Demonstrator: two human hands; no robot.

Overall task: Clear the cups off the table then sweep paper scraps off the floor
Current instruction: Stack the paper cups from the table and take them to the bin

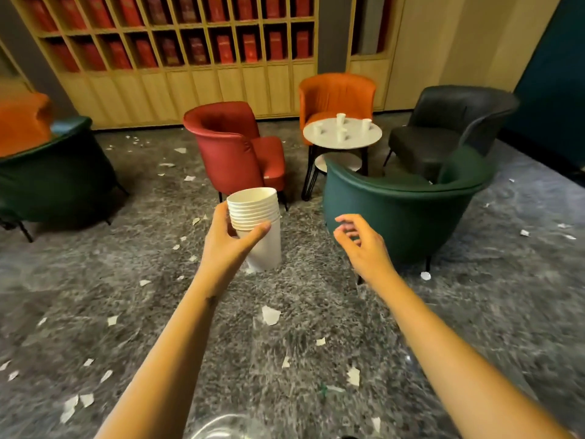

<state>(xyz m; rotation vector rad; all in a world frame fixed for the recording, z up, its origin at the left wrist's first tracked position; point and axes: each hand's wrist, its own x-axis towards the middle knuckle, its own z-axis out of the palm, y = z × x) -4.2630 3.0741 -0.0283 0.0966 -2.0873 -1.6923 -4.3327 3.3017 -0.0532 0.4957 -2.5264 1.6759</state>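
Left grip (231,240) curls round a nested stack (257,223) of smooth white paper cups — long axis near upright, mouths up — above the scrap-littered floor (316,296). Right grip (364,245) loosely spread. Single cups (341,118) stand centred on the round bench (357,141).

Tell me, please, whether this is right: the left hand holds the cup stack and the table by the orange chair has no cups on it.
Not quite: the left hand does hold the cup stack, but the head view shows cups standing on the table by the orange chair.
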